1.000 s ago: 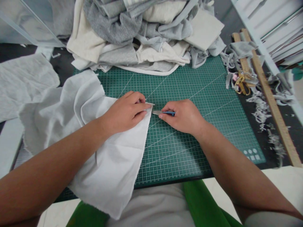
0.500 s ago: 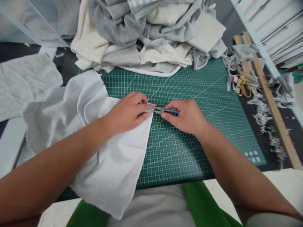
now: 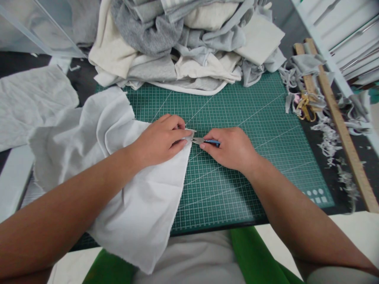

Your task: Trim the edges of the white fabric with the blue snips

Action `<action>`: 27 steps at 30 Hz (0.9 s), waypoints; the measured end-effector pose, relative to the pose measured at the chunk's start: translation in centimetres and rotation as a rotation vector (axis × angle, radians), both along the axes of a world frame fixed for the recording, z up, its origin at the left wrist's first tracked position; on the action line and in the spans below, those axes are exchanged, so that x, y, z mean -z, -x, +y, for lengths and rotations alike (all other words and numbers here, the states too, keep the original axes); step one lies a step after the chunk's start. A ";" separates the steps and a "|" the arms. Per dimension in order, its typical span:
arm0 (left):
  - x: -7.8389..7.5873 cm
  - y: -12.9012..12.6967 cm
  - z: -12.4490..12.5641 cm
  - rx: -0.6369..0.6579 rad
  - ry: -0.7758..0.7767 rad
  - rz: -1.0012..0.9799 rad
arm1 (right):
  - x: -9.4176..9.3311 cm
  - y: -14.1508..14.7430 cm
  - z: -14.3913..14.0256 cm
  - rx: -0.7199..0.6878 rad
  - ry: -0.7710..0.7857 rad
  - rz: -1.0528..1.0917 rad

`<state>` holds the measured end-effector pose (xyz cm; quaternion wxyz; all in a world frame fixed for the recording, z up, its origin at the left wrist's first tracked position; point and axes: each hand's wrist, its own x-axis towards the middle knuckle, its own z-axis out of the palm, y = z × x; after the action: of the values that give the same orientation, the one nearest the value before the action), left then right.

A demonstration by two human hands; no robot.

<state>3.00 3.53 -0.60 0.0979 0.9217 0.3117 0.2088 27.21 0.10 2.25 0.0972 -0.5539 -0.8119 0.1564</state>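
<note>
Snips now closed since half a second ago, right hand curled around them, left hand flat, pinning white cloth on green mat.

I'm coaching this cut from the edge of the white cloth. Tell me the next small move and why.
Probably close the snips on the corner. The right hand has their tips at the top corner of the white cloth, which the left hand pins flat on the green cutting mat, so the edge looks held ready for a short snip.
</note>
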 end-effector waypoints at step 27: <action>0.1 0.0 0.0 -0.005 -0.014 0.005 | -0.5 -0.3 0.1 -0.014 0.028 0.073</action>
<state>2.97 3.53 -0.69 0.0901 0.9222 0.3128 0.2088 27.50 0.17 2.72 0.1179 -0.5435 -0.8094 0.1885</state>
